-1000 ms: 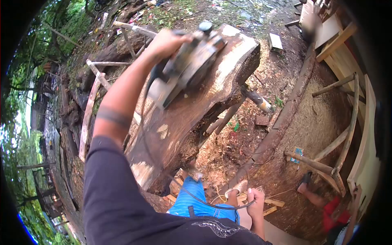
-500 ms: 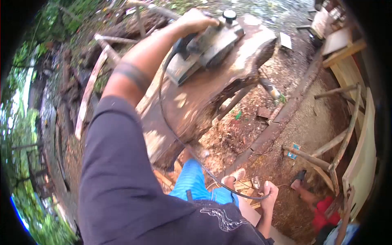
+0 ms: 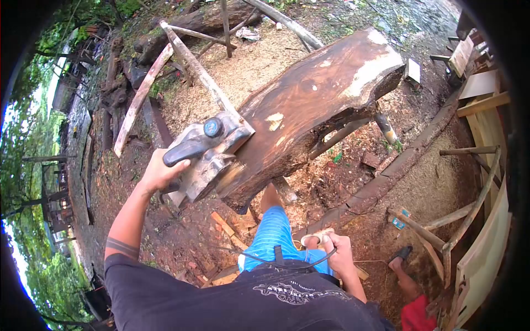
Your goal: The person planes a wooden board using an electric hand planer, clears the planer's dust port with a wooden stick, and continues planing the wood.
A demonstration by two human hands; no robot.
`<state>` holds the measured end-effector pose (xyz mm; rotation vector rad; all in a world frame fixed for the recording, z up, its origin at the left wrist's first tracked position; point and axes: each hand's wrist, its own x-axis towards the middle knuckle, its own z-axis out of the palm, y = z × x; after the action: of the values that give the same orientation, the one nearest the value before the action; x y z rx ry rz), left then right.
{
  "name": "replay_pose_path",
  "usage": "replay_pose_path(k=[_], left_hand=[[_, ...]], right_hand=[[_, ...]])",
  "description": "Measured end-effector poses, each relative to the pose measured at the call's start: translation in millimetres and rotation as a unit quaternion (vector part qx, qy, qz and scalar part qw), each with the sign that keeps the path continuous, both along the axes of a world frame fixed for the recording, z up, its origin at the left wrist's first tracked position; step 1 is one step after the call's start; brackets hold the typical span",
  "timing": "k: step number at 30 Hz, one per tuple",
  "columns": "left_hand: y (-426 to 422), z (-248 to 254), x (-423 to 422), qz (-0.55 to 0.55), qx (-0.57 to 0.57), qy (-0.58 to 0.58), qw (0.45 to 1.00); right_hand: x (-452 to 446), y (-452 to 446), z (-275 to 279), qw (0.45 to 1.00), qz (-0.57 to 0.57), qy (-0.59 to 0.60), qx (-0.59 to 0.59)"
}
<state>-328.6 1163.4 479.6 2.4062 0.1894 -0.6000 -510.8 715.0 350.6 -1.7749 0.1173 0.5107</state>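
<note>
My left hand (image 3: 160, 174) grips the dark rear handle of an electric planer (image 3: 207, 157), which has a round front knob with a blue top. The planer rests over the near left end of a thick brown wood slab (image 3: 320, 88) with a rough live edge and pale patches. Close to my waist, my right hand (image 3: 338, 252) is closed around a black power cord (image 3: 276, 265). That cord sags across my front toward the left. My left fingers are partly hidden by the handle.
Poles (image 3: 199, 71) form a frame beyond the slab, near a log (image 3: 199, 25). Wood shavings cover the ground. Another person's leg (image 3: 407, 278) shows at lower right, beside a pole structure (image 3: 464, 204) and a pale board (image 3: 486, 251). A long beam (image 3: 397, 165) lies right of the slab.
My left hand has drawn the planer back from the slab's far end to its near left end. My right hand, still on the cord, has shifted slightly left. The view has shifted too.
</note>
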Motion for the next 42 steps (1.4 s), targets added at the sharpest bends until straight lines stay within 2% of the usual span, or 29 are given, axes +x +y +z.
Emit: replay_pose_path(k=[4,9,13,15,19,21,23,25,28,30,31,32,34,35,36,37,38,39,40,41,42], left_hand=[[-57,-8,54,-0.013,-0.027,-0.038,0.999],[-170,-13,167,-0.099,-0.074,-0.095,0.988],[-260,-37,274,-0.134,-0.084,-0.135,0.978],[-307,-47,322,-0.131,-0.079,-0.158,0.976],[-396,-51,398,-0.151,-0.156,-0.125,0.968],[-426,-52,425,-0.189,-0.099,-0.223,0.951],[-450,-67,442,-0.155,-0.091,-0.302,0.936],[-452,-56,414,-0.127,-0.133,-0.202,0.962],[-446,-37,349,-0.144,-0.100,-0.194,0.965],[-438,-32,312,-0.178,-0.102,-0.173,0.963],[-435,-22,287,-0.200,-0.063,-0.186,0.960],[-431,-10,258,-0.221,-0.058,-0.181,0.956],[-424,8,203,-0.258,-0.037,-0.162,0.952],[-423,15,178,-0.274,-0.021,-0.150,0.950],[-424,26,154,-0.293,-0.007,-0.140,0.946],[-429,47,118,-0.312,-0.014,-0.110,0.943],[-430,46,94,-0.325,0.006,-0.098,0.940],[-435,47,75,-0.346,0.024,-0.095,0.933],[-438,44,53,-0.397,-0.007,-0.117,0.910],[-442,40,32,-0.456,-0.043,-0.139,0.878],[-451,32,13,-0.500,-0.093,-0.112,0.854]], right_hand=[[-7,-34,5,0.993,-0.088,0.013,-0.074],[-55,-80,-43,0.966,-0.221,0.020,-0.136],[-90,-78,-71,0.936,-0.328,0.062,-0.108],[-98,-72,-76,0.930,-0.337,0.054,-0.136],[-104,-60,-65,0.898,-0.396,0.051,-0.184],[-104,-55,-57,0.876,-0.443,0.002,-0.191],[-119,-58,-65,0.852,-0.507,-0.010,-0.130],[-148,-63,-63,0.841,-0.529,0.000,-0.115],[-191,-74,-79,0.850,-0.507,0.050,-0.130],[-232,-87,-122,0.904,-0.369,0.114,-0.182],[-244,-96,-142,0.921,-0.297,0.140,-0.208],[-245,-113,-145,0.959,-0.071,0.165,-0.221],[-206,-139,-174,0.986,0.020,0.149,-0.068],[-146,-146,-128,0.975,0.007,-0.120,-0.188],[-91,-150,-86,0.982,-0.065,-0.067,-0.167],[-44,-149,-33,0.947,-0.161,-0.198,-0.192],[-8,-151,11,0.935,-0.223,-0.239,-0.140],[23,-154,53,0.907,-0.238,-0.284,-0.203],[46,-160,67,0.858,-0.237,-0.369,-0.267],[59,-169,85,0.885,-0.182,-0.335,-0.267],[69,-173,78,0.897,-0.173,-0.324,-0.246]])
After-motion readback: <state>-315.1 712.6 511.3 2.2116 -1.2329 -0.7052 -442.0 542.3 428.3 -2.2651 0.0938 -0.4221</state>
